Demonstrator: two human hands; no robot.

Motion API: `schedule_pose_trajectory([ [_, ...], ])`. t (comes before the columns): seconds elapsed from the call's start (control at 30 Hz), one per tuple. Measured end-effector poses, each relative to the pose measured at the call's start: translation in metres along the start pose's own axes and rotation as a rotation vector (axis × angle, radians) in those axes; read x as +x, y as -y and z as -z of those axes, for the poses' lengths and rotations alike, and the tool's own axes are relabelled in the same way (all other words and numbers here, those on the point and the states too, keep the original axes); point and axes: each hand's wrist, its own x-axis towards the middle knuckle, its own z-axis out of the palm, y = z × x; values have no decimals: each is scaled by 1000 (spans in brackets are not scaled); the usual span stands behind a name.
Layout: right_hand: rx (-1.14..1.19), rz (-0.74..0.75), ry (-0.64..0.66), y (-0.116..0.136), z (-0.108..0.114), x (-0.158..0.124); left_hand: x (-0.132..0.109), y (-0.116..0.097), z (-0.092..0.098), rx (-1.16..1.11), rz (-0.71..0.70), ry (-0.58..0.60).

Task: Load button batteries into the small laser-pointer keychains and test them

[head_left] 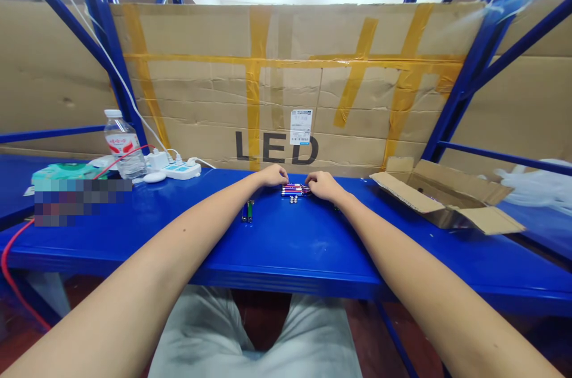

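Several slim, shiny metallic cylinders (292, 190), red and purple with silver parts, lie side by side on the blue tabletop between my hands. My left hand (273, 176) is at their upper left, its fingers curled down and closed; what they pinch is too small to make out. At the right end of the cylinders, my right hand (323, 185) has its bent fingers closed on the tips. Several small silver round pieces (294, 200) sit just in front. Nearer my left forearm lie a green cylinder (249, 211) and a dark blue one (244, 212), partly beside the arm.
An open cardboard box (440, 211) stands at the right. On the left are a water bottle (125, 148), a white power strip (182, 170) with cables and a green packet (67, 174). A large carton (201, 98) marked LED walls off the back between blue rack posts (465, 83).
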Motion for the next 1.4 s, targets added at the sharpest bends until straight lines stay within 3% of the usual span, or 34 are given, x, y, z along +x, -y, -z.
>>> schedule_pose_trajectory([
  [0.2, 164, 6, -199, -9, 10, -2, -35, 19, 11, 44, -41, -204],
  [0.27, 233, 6, -273, -5, 13, -5, -52, 30, 20, 28, -27, -176],
  [0.37, 259, 64, -329, 15, 13, -16, -72, 43, 37, -15, 1, -1],
  [0.43, 236, 160, -293, 38, 9, -26, -79, 46, 47, -1, 24, 65],
  [0.57, 190, 497, -112, 90, -5, -47, -87, 43, 60, -61, 118, 256],
  [0.67, 138, 716, -15, 117, -16, -57, -91, 39, 63, -113, 88, 337],
  [0.73, 116, 780, 29, 126, -21, -60, -94, 37, 63, -131, 52, 363],
  [0.93, 69, 787, 75, 121, -23, -61, -91, 36, 61, -60, -66, 433],
  [1.07, 55, 739, 66, 121, -22, -62, -89, 37, 59, -26, -68, 402],
  [1.4, 19, 777, 98, 125, -23, -63, -89, 29, 56, 34, -84, 342],
])
